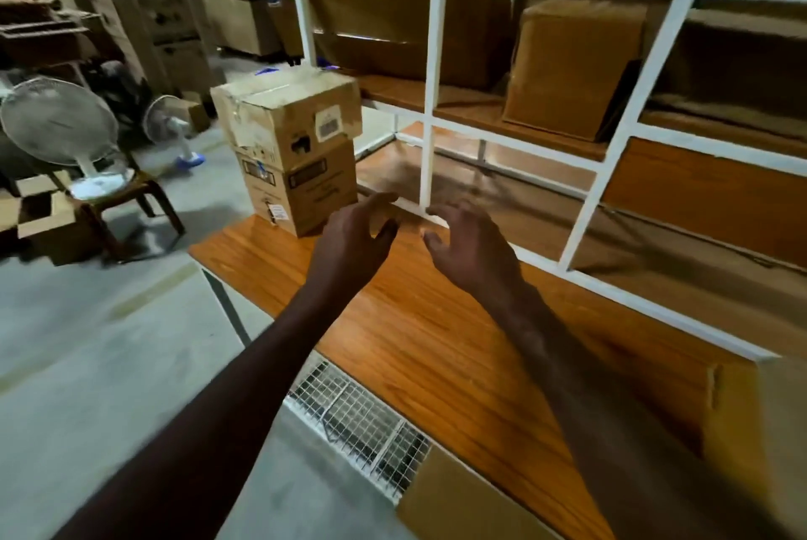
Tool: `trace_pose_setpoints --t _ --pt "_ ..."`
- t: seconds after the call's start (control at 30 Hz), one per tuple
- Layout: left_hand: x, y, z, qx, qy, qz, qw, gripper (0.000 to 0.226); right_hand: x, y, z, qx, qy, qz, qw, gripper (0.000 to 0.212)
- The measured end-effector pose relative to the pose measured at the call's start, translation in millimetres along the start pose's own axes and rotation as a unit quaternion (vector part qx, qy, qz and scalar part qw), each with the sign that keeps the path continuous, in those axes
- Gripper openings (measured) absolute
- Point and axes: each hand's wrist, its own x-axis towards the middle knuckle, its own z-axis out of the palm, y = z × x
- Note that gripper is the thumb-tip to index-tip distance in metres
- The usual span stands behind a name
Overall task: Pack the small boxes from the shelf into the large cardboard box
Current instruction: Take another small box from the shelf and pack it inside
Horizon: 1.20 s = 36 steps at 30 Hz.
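One head-worn camera looks forward and down, close over the table (pixel 436 343).

Both arms stretched out in front, bare forearms angling in toward each other. Left hand (pixel 353 234) and right hand (pixel 469 242) sit close together, palms facing, fingers loosely curled and spread. Neither grip has anything in it.
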Motion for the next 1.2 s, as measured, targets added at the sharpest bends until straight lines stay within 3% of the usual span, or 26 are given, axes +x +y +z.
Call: trace_pose_setpoints --t 0.17,0.43,0.6,0.77,0.9,0.97,1.2 --pt "31.9 -60.7 -20.1 -0.035 0.057 -0.023 0.997 0.028 50.5 -31.5 40.5 0.04 -0.021 -0.02 0.999 0.043" --pt "113.1 -226.0 -60.9 -0.031 0.111 -0.113 0.987 0.035 140.0 -89.6 123.4 0.068 -0.013 0.013 0.998 0.06" --pt "178.4 -341.5 -91.6 -0.031 0.099 -0.157 0.982 0.07 203.0 -130.0 198.2 0.104 -0.015 0.078 0.991 0.075" --pt "240.8 -442.4 -111.8 -0.082 -0.006 -0.249 0.965 0.126 268.5 -162.6 265.8 0.18 -0.01 0.157 0.971 0.089" --pt "286.2 -502.1 -118.9 -0.145 -0.078 -0.281 0.945 0.158 312.5 -171.0 307.4 0.254 -0.004 0.228 0.94 0.094" --pt "308.6 -522.4 -119.0 -0.15 -0.133 -0.265 0.943 0.151 330.4 -172.9 328.5 0.285 0.0 0.26 0.922 0.102" --pt "356.8 -552.0 -112.0 -0.249 -0.282 -0.176 0.91 0.091 369.4 -165.6 381.5 0.336 0.045 0.282 0.897 0.129"
